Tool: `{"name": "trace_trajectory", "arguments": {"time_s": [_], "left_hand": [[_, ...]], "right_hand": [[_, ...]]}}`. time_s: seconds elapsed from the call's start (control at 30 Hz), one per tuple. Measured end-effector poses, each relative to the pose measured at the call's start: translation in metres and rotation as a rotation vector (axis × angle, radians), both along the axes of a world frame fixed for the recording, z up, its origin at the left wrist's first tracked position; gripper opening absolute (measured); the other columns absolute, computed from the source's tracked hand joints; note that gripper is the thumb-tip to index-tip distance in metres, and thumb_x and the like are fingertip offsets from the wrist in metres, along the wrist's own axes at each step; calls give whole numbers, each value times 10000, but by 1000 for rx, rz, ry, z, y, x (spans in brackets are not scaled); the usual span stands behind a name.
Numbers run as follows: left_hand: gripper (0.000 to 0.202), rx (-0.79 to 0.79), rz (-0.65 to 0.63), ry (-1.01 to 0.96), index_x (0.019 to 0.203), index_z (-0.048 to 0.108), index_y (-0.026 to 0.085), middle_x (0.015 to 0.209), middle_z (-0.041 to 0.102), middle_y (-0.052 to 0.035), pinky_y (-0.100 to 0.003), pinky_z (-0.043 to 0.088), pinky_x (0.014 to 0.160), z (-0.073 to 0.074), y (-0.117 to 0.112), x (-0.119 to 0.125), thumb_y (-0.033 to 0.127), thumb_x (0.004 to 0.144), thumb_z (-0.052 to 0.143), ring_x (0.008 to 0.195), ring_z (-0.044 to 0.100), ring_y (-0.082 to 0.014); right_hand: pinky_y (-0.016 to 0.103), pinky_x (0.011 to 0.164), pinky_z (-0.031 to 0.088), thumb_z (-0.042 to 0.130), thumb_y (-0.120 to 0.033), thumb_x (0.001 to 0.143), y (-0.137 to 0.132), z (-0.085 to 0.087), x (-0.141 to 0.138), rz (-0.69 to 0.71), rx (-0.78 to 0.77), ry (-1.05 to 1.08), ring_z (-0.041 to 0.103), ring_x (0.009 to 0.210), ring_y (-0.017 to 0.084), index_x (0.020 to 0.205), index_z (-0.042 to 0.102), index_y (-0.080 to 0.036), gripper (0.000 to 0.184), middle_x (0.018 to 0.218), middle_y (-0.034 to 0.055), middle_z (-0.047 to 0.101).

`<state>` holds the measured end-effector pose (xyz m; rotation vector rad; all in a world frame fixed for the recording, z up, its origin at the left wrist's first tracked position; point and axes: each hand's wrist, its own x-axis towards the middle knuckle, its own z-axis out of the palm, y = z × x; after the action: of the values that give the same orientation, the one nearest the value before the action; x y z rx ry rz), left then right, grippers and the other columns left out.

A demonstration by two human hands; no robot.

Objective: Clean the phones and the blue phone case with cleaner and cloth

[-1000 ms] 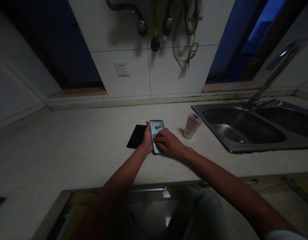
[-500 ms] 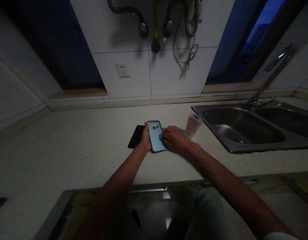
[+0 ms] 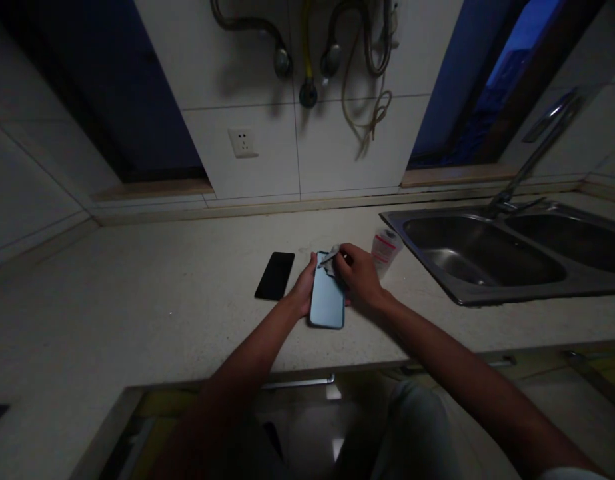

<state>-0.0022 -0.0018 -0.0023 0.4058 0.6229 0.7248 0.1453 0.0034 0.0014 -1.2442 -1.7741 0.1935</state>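
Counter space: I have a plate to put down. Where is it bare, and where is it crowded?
The counter is bare left of the black phone, out to the wall, and behind both phones. Crowded between black phone and sink: left hand grips the blue phone, right hand pinches a pale scrap, a small bottle beside it.

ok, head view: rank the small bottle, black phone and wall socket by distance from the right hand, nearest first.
From the right hand, which pinches a wipe on the blue phone:
1. Small bottle, just to its right.
2. Black phone, flat on the counter to the left.
3. Wall socket, high up at the back, left.
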Motion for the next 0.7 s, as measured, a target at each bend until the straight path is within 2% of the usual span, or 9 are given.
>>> {"name": "trace_trajectory", "arguments": {"time_s": [0.13,0.23,0.4,0.53,0.6,0.7], "left_hand": [[616,28,30,22,1030,707,127,818,725,-142,-385,555,763,-5,-2,5,668,912,437,768,703,-261],[599,43,89,26,1022,708,125,819,727,-134,-348,551,764,-3,-3,8,629,947,394,778,707,-246],[662,49,179,-16,1029,702,126,841,727,-133,-353,553,779,0,-4,8,672,942,337,828,712,-251],[681,20,181,-34,982,704,110,813,716,-145,-379,557,773,-1,-1,5,697,924,364,824,711,-270],[659,14,189,-49,948,699,104,766,700,-138,-389,556,781,-1,1,4,674,937,369,806,708,-271],[658,6,261,-58,898,688,96,728,682,-138,-398,552,788,-1,7,3,655,950,345,753,699,-266]], "right_hand": [[293,674,399,496,-221,922,-1,-3,-3,125,74,-43,562,748,185,851,603,-170,138,848,73,638],[300,683,407,507,-205,925,-5,-5,-8,223,109,-110,545,753,187,820,581,-173,132,828,70,606],[311,741,447,517,-238,952,-6,-3,-8,386,107,-143,571,830,193,879,616,-175,138,880,76,617],[334,792,461,531,-270,955,-5,2,-2,528,156,-195,596,894,202,884,663,-177,176,951,94,667],[337,792,457,523,-286,962,-8,6,-1,632,162,-247,598,871,196,854,670,-175,214,917,92,678],[321,797,447,508,-283,969,-17,11,-5,866,93,-318,591,806,166,821,663,-176,240,826,60,675]]}}
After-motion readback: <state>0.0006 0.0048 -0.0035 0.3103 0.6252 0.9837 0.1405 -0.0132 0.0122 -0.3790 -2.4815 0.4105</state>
